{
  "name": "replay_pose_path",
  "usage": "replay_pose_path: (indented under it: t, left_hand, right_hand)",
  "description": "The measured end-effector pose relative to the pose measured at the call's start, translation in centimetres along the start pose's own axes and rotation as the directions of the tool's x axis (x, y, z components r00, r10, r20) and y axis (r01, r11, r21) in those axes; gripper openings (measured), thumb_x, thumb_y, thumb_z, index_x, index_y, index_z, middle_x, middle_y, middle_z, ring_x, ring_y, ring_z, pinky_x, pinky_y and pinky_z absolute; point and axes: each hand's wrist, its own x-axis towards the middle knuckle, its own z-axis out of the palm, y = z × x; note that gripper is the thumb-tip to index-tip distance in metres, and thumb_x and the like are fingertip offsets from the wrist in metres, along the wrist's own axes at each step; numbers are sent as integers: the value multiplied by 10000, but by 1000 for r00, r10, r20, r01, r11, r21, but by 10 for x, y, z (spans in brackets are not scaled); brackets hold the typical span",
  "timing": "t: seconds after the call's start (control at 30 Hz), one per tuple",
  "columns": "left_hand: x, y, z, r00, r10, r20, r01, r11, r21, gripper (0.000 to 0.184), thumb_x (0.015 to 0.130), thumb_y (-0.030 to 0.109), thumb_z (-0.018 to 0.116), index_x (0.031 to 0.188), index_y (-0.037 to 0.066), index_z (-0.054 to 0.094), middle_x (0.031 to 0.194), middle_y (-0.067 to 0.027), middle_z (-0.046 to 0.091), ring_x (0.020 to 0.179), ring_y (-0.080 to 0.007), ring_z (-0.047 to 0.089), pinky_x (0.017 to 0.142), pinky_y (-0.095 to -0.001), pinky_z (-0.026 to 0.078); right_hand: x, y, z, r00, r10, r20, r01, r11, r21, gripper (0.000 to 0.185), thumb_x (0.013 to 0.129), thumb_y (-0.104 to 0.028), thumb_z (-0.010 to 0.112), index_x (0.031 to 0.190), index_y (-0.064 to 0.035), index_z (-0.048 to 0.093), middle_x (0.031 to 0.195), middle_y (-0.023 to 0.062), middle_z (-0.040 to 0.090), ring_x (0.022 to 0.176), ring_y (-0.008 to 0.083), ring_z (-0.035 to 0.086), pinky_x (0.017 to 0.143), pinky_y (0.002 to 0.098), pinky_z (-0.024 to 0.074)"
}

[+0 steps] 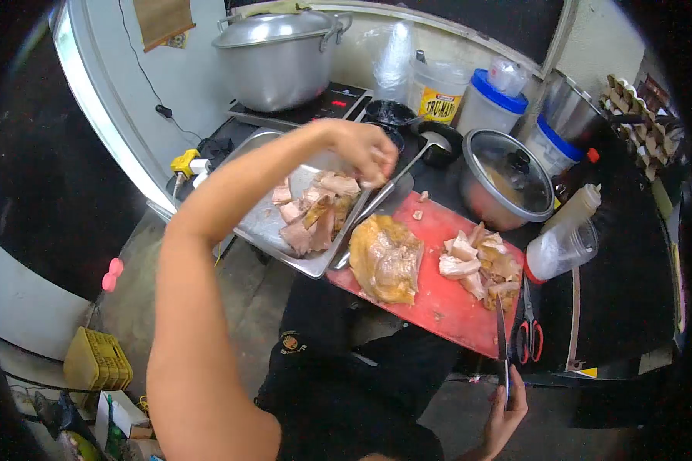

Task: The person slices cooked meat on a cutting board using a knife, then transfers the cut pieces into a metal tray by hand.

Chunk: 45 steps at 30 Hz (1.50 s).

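My left hand (367, 154) is over the right rim of a metal tray (257, 223), its fingers pinched together; whatever they hold is too small to make out. Pieces of cooked meat (311, 211) lie in the tray. My right hand (507, 403) grips a knife (503, 346), its blade pointing up over the right part of a red cutting board (446, 307). On the board rest a large yellowish piece of meat (386, 260) and, to its right, a pile of cut chunks (480, 265). Tongs or a similar long metal utensil (377, 201) lie between tray and board.
Red-handled scissors (528, 338) lie right of the board. Behind it stand a glass-lidded pot (507, 180), squeeze bottles (573, 211) and blue-lidded tubs (490, 104). A large lidded pot (277, 65) sits on a cooktop (338, 100) at the back. A yellow crate (98, 359) is on the floor.
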Motion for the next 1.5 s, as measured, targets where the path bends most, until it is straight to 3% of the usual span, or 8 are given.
replay_pose_path:
  t: [0.27, 0.47, 0.57, 0.97, 1.07, 1.2, 1.27, 1.5]
  left_hand:
    - [-37, -17, -5, 863, -506, 6, 484, 829, 279, 434, 753, 101, 681, 1184, 141, 693, 968, -71, 719, 767, -179, 681, 650, -334, 595]
    - [35, 33, 27, 988, 155, -19, -125, 855, 504, 406, 790, 299, 696, 1130, 78, 691, 954, -157, 710, 865, -298, 683, 808, -383, 541]
    - [82, 74, 73, 967, 241, 81, -250, 847, 469, 483, 792, 346, 701, 1194, 83, 652, 1072, -216, 663, 975, -358, 643, 875, -417, 514]
    - [166, 85, 172, 997, 40, -67, 4, 827, 562, 1284, 632, 359, 825, 1478, -118, -15, 1371, -353, 393, 1151, -397, 551, 921, -409, 508]
    - [183, 61, 171, 997, 65, -42, -35, 866, 499, 1171, 613, 286, 823, 1495, -57, 133, 1303, -305, 503, 1099, -403, 582, 893, -412, 521]
    - [166, 62, 144, 983, 176, -58, -153, 947, 283, 428, 673, 247, 767, 1003, -5, 666, 912, -202, 702, 820, -315, 683, 771, -417, 539]
    - [179, 55, 139, 994, -66, -83, 91, 936, 339, 381, 633, 271, 793, 893, 11, 696, 879, -192, 709, 773, -287, 688, 689, -385, 550]
    - [73, 43, 54, 1000, -21, -1, 21, 984, -178, 115, 688, 152, 706, 700, 85, 613, 657, -16, 594, 537, -97, 543, 444, -258, 412]
  right_hand:
    - [15, -5, 6, 996, -32, 85, 34, 999, -11, 357, 880, 25, 578, 1236, 24, 615, 1136, 125, 669, 795, 103, 596, 706, 239, 484]
    - [2, -6, -7, 996, 85, 25, -86, 996, 24, 384, 864, 41, 584, 1246, 18, 613, 1112, 116, 677, 851, 119, 609, 751, 252, 494]
    - [-3, -4, -10, 997, 80, -9, -80, 996, -50, 386, 865, 40, 584, 1249, 15, 613, 1097, 110, 679, 850, 111, 601, 742, 247, 489]
    - [-10, 14, -16, 999, 13, -33, -13, 1000, 10, 383, 925, -119, 621, 1267, 50, 582, 1028, 79, 644, 713, 87, 555, 615, 236, 469]
    - [-12, 11, -18, 999, 18, -47, -19, 1000, -9, 390, 930, -138, 624, 1269, 49, 582, 1020, 76, 645, 702, 87, 550, 614, 235, 463]
    - [-12, 5, -20, 997, 64, -53, -62, 998, 31, 375, 919, -109, 617, 1263, 36, 592, 1013, 70, 653, 723, 82, 545, 623, 228, 456]
    - [-12, 7, -21, 997, 47, -66, -45, 999, 30, 355, 894, -21, 591, 1246, 19, 614, 1028, 66, 668, 755, 73, 544, 638, 218, 453]
    - [-4, 7, -16, 1000, -10, -16, 10, 1000, -5, 363, 914, -40, 570, 1268, 34, 592, 1135, 106, 643, 799, 91, 559, 669, 223, 465]
